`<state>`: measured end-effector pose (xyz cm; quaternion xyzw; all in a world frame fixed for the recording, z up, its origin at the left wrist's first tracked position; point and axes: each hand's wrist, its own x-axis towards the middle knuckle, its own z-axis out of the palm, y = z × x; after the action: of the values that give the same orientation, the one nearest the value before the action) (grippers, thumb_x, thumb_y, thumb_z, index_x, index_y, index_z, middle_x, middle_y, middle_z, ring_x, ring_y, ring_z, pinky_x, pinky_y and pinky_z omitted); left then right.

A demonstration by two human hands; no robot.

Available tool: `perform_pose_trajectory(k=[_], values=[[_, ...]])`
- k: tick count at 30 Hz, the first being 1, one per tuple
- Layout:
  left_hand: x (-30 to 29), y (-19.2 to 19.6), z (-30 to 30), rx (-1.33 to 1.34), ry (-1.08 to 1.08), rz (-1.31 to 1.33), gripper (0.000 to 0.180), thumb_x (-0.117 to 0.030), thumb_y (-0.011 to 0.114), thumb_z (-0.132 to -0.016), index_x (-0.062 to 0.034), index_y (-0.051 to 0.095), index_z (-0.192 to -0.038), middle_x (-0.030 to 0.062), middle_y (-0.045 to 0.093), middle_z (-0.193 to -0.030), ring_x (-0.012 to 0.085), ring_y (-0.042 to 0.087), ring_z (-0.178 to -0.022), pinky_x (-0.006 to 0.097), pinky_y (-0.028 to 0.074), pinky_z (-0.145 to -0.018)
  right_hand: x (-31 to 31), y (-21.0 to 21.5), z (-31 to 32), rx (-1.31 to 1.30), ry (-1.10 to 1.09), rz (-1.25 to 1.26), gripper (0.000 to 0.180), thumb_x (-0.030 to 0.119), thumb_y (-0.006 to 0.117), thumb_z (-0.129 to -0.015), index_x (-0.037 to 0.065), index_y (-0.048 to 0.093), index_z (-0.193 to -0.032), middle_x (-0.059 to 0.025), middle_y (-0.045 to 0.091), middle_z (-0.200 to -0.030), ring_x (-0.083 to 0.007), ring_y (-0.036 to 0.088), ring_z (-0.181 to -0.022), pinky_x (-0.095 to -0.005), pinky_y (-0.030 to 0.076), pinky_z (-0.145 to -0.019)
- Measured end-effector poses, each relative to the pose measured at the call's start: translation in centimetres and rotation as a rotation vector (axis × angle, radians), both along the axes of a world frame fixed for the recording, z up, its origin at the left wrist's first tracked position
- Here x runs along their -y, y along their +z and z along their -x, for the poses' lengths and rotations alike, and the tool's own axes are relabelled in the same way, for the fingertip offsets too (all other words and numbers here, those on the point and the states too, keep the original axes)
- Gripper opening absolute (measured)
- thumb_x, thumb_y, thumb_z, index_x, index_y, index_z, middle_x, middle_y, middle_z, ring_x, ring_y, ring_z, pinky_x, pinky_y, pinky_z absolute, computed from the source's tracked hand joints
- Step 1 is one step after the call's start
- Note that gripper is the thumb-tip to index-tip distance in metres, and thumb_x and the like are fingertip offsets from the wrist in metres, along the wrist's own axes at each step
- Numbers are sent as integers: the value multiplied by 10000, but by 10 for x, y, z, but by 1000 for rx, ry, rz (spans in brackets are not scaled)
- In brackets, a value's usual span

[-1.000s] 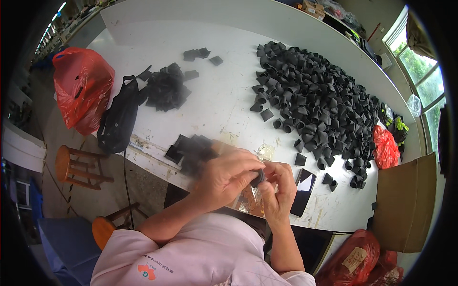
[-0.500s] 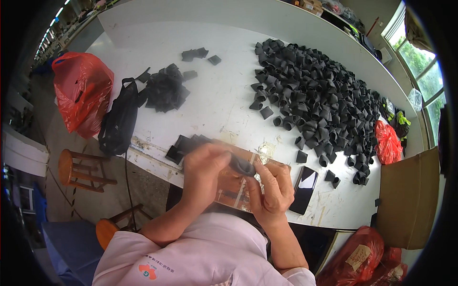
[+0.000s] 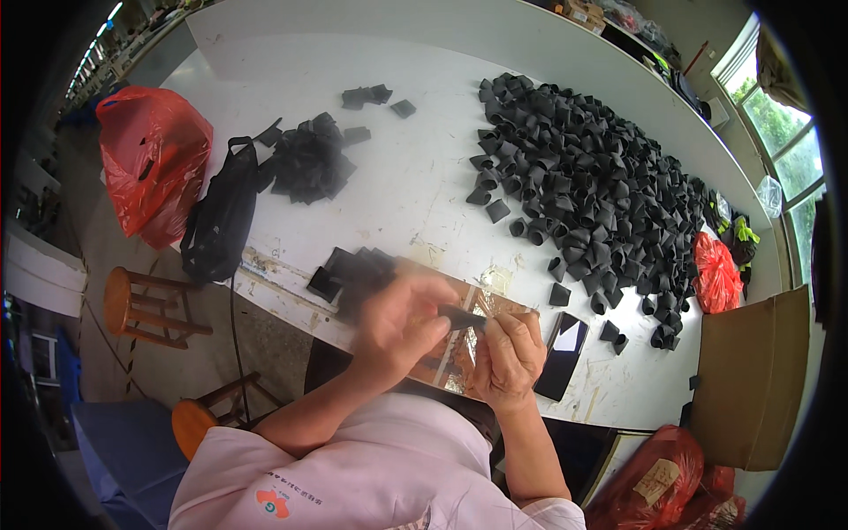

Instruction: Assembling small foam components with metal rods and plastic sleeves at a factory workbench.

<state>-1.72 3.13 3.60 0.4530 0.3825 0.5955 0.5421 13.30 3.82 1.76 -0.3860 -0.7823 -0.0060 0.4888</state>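
A small black fabric piece (image 3: 461, 317), folded flat, is stretched between my hands above a brown, tape-covered board (image 3: 429, 367) at the table's front edge. My left hand (image 3: 397, 320), slightly smeared by motion, has its thumb and fingers closed at the piece's left end. At the other end, the thumb and fingertips of my right hand (image 3: 510, 355) pinch it. Just beyond my left hand lies a small stack of black fabric pieces (image 3: 349, 270), partly hidden by that hand. A dark phone (image 3: 562, 355) rests to the right of my right hand.
A large heap of black fabric loops (image 3: 587, 177) covers the table's right side. Flat black pieces (image 3: 309, 161) are piled at the far left, near a black bag (image 3: 221, 216) and a red plastic bag (image 3: 152, 168). Wooden stools (image 3: 150, 306) stand left; a cardboard sheet (image 3: 751, 380) stands right.
The black piece, rounded open like a tube before, now appears flat and narrow. My left hand has shifted right, closer to my right hand, which has barely moved.
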Motion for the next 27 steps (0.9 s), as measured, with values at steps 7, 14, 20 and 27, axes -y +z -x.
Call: perform_pose_trajectory(k=[7,14,20,27], values=[[-20,6,13,-465,-111,-299,84,-86,664,-750,-33,635,-809,46,601,-727,134,542,-683,246,421,-600,6,27,-3,-97,109,450,222,-6,651,-621,4,600,-837,-97,545,-770,-236,526,-624,-313,423,-508],[-23,-18,19,-577,88,-363,55,-44,634,-763,-11,599,-791,53,587,-702,115,533,-616,226,420,-568,-6,31,1,129,58,243,145,-13,656,-620,21,556,-720,-82,492,-657,-225,485,-561,-290,384,-457],[-37,-87,41,-858,342,-77,133,-17,583,-744,17,569,-872,82,575,-770,139,551,-647,244,445,-573,-48,23,-38,-769,-95,736,328,283,534,-877,-32,623,-863,-18,545,-624,-63,447,-551,-206,372,-529],[-40,-94,22,-1439,204,-28,280,-90,647,-658,0,517,-889,163,494,-831,301,505,-833,356,446,-718,14,-26,-15,-838,51,1140,296,249,531,-885,-15,602,-773,-19,536,-604,-81,454,-514,-205,369,-487]])
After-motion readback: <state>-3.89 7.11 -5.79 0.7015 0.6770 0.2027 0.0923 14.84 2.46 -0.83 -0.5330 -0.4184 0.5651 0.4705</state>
